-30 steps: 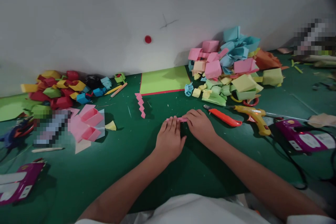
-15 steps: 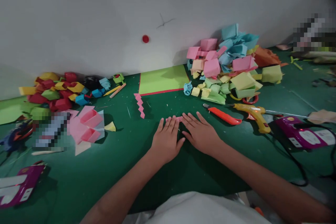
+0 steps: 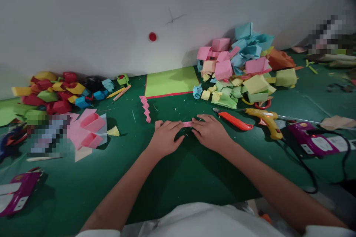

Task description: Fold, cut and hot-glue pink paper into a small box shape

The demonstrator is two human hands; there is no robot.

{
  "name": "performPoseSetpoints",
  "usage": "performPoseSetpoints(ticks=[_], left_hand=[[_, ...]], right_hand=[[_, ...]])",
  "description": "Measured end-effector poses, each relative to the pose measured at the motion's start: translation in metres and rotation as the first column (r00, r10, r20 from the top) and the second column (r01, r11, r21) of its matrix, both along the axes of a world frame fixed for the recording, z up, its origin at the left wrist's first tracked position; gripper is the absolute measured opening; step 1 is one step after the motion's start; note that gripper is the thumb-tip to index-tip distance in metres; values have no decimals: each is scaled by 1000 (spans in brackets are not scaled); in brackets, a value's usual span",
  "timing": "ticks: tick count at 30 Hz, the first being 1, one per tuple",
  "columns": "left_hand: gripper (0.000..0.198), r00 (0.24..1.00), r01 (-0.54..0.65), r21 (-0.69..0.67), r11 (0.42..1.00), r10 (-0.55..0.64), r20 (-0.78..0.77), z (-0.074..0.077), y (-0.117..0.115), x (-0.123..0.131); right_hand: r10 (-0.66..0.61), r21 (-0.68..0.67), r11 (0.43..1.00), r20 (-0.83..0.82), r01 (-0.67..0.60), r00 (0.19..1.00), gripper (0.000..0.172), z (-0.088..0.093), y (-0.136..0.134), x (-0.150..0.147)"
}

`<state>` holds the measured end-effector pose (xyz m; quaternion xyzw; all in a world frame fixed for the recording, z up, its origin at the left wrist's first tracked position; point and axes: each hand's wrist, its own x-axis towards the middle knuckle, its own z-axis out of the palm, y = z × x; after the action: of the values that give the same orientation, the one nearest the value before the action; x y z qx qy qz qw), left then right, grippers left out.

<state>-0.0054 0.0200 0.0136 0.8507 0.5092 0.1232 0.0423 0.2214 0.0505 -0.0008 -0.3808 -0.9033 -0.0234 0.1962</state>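
Note:
A narrow pink paper strip [image 3: 187, 124] lies on the green tabletop, its middle showing between my two hands. My left hand [image 3: 167, 137] rests over the strip's left end, fingers laid out and slightly bent, thumb held apart. At the right end, my right hand [image 3: 210, 132] touches the strip with its fingertips; its fingers are extended and the thumb is separate. The strip's ends are hidden under my fingers. Left of them lies a zigzag-cut pink paper piece [image 3: 145, 109]. An orange utility knife [image 3: 235, 119] sits just beyond my right hand.
Lime-green paper [image 3: 171, 82] lies against the wall. Folded paper pieces are heaped at right [image 3: 244, 66] and left [image 3: 55, 92]. A yellow glue gun [image 3: 265, 121], purple power strips [image 3: 313, 139] [image 3: 20, 192], pink folded paper [image 3: 89, 129] and a pencil [image 3: 116, 92] surround the work spot.
My hands have moved apart along the pink strip, the left one shifting left, so more of the strip shows between them. My fingers are more bent. The view has shifted slightly.

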Motion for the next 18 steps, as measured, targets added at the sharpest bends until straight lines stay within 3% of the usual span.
performPoseSetpoints(ticks=[3, 7, 18], left_hand=[[31, 999, -23, 14, 1000, 22, 29, -5, 3, 3], [37, 996, -60, 18, 998, 58, 61, -8, 1, 9], [18, 956, -150, -41, 988, 156, 250, 0, -6, 13]], right_hand=[[16, 7, 1000, -8, -16, 1000, 26, 0, 6, -4], [12, 4, 1000, -42, -12, 999, 26, -1, 3, -9], [-3, -134, 991, -235, -29, 972, 27, -6, -2, -12]])
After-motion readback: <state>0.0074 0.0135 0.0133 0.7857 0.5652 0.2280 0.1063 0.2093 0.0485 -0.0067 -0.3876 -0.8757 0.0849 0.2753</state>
